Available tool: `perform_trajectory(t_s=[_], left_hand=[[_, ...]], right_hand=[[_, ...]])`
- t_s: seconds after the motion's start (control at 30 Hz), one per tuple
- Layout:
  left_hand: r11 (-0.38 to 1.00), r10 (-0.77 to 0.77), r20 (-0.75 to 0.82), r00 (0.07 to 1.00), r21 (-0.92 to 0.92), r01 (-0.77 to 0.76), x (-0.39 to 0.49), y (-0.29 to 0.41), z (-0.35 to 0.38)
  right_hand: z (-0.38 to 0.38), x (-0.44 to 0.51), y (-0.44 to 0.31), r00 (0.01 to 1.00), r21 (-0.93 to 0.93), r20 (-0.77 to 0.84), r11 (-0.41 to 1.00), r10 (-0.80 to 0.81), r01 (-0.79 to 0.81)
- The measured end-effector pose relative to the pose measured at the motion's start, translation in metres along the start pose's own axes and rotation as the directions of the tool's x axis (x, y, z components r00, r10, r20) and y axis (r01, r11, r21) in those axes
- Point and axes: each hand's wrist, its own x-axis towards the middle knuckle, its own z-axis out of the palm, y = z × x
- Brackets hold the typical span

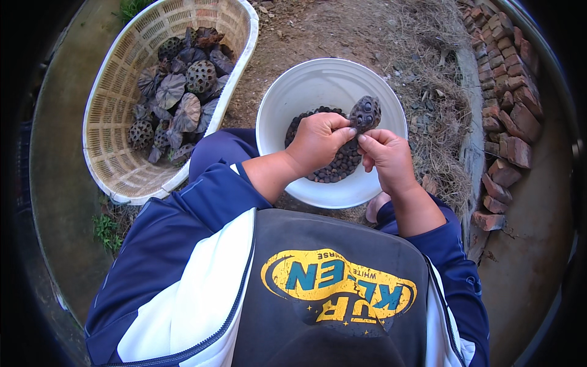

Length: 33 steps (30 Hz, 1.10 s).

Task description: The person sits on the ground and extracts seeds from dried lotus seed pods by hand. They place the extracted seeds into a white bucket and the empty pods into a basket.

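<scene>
A dried brown lotus seed pod (365, 113) is held over the right part of a white plastic bucket (332, 194), dark seeds showing in its holes. My left hand (319, 139) pinches its lower left edge between thumb and fingers. The thumb and fingers of my right hand (386, 157) grip its lower end, close beside the left thumb. Inside the bucket lies a heap of loose dark lotus seeds (337, 166), partly hidden by my hands.
At the upper left, a cream plastic basket (107, 121) holds several dried lotus pods (201, 76). Dry grass (429, 87) lies right of the bucket, beside a long pale edging (471, 137) and stacked red bricks (520, 114). My knees flank the bucket.
</scene>
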Motion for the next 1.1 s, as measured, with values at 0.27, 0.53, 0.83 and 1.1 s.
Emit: perform_trajectory(t_s=[0.27, 0.53, 0.83, 1.1], left_hand=[[0.904, -0.281, 0.124, 0.952, -0.299, 0.306, 0.001, 0.004, -0.002], [0.852, -0.324, 0.146, 0.935, -0.384, 0.355, 0.003, 0.004, -0.001], [0.791, -0.402, -0.061, 0.914, -0.525, 0.313, 0.008, 0.008, -0.001], [0.749, -0.45, 0.036, 0.892, -0.529, 0.399, 0.006, 0.006, -0.001]], right_hand=[[-0.003, -0.001, -0.006, 0.999, 0.056, 0.035, 0.998, 0.029, -0.031], [-0.004, 0.0, -0.007, 1.0, 0.097, 0.013, 0.995, -0.018, 0.016], [-0.008, -0.003, -0.016, 0.989, -0.153, 0.145, 0.987, -0.021, 0.043], [-0.002, -0.001, 0.002, 0.925, -0.465, 0.089, 0.805, -0.371, 0.367]])
